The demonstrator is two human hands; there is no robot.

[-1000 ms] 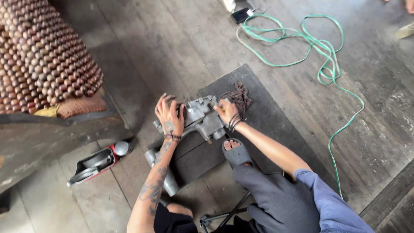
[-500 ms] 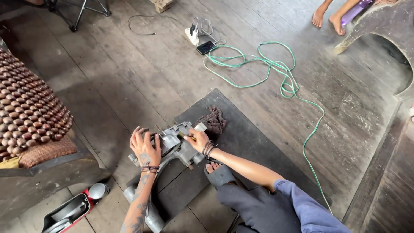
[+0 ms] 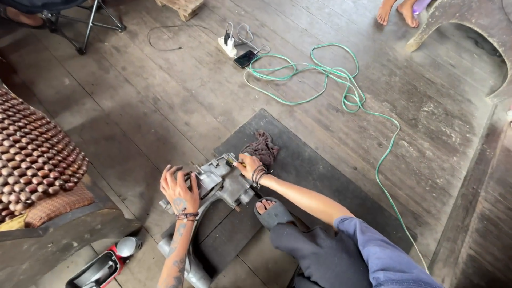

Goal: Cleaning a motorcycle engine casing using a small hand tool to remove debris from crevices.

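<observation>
A grey cast-metal engine part (image 3: 220, 184) lies on a dark mat (image 3: 314, 176) on the wooden floor. My left hand (image 3: 178, 190) rests on its left end with fingers spread, holding it down. At the part's upper right corner, my right hand (image 3: 248, 164) is closed around a small tool with a yellowish tip. A dark brown rag (image 3: 262, 148) lies bunched just beyond that hand. My foot in a grey sandal (image 3: 272, 212) sits on the mat beside the part.
A green cable (image 3: 341, 90) loops across the floor from a white power strip (image 3: 228, 47) and a phone (image 3: 246, 58). A beaded seat cover (image 3: 32, 154) is at left, a red tool (image 3: 101, 266) at bottom left. Another person's bare feet (image 3: 396, 12) show top right.
The view has tilted upward, so the part and my hands sit lower in frame. My left hand has slid to the part's left end; my right hand stays at the corner.
</observation>
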